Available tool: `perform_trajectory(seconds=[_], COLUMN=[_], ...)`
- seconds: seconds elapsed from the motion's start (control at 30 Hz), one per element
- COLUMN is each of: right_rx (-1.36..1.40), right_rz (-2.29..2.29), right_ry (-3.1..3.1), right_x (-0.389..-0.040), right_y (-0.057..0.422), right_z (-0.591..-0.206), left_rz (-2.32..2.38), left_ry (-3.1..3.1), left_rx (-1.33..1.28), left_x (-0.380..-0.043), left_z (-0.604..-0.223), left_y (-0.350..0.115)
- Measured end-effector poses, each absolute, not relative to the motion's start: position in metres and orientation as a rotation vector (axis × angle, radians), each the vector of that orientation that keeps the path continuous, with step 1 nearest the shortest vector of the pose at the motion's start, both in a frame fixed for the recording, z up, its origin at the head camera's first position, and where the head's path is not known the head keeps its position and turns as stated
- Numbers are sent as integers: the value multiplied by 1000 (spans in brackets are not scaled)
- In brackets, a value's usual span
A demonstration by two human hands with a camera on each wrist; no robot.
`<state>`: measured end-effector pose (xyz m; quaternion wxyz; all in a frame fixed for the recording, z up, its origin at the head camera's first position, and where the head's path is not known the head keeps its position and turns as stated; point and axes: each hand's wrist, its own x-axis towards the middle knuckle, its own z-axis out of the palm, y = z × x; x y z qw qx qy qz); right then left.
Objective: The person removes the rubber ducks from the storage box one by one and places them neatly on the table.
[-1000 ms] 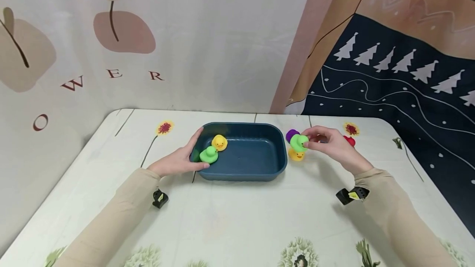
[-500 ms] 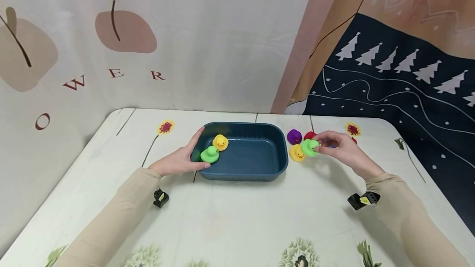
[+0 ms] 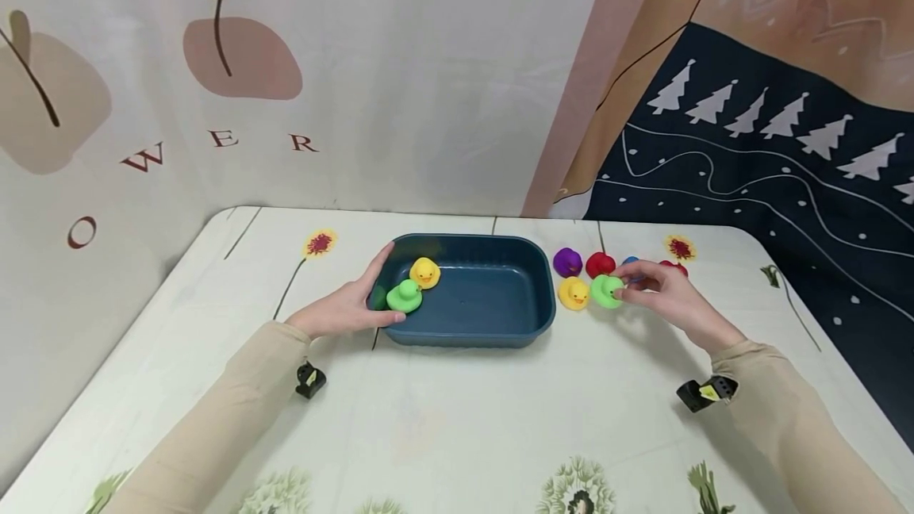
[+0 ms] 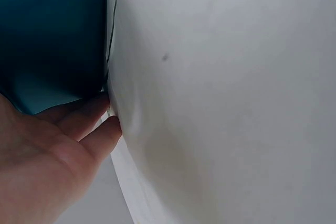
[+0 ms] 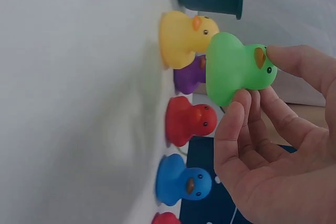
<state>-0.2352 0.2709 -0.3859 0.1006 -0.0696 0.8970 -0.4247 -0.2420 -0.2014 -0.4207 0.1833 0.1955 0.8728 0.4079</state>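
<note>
My right hand [image 3: 671, 292] pinches a green rubber duck [image 3: 604, 291] between thumb and fingers. In the right wrist view that duck [image 5: 228, 69] appears tilted, its underside off the table surface. Close by are a yellow duck [image 3: 574, 293], a purple duck [image 3: 567, 262] and a red duck [image 3: 601, 264]. A blue duck [image 5: 181, 180] is partly covered by my right hand in the head view. My left hand [image 3: 346, 309] grips the left end of a dark blue basin [image 3: 464, 338], thumb along its front. Inside lie another green duck [image 3: 404, 297] and a yellow one [image 3: 424, 273].
A second red duck [image 3: 674, 267] shows just behind my right hand. The table [image 3: 443, 419] has a white flower-print cloth. Printed fabric [image 3: 400, 101] hangs along the back, and a dark tree-patterned cloth [image 3: 750, 165] borders the right side.
My right hand has carried the green duck rightward and lower, from over the yellow and purple ducks to the yellow duck's right side. The left hand stays on the basin.
</note>
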Motion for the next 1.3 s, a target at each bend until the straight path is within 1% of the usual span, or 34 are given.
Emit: perform_trajectory(seconds=[0.77,1.07,1.3], right_rx=[-130,-113,-117], right_rz=[-1295,-1299,-1327], right_ry=[2666,2664,2634], right_x=[-237,-238,-236], right_y=[279,280,281], right_z=[-412,-416,-419], left_rz=[1169,1160,1175], left_ry=[2455,2433,2447], left_rx=[549,523,550], left_x=[-243,-244,-244], left_z=[-423,-422,-423], left_y=[-202,-201,-202])
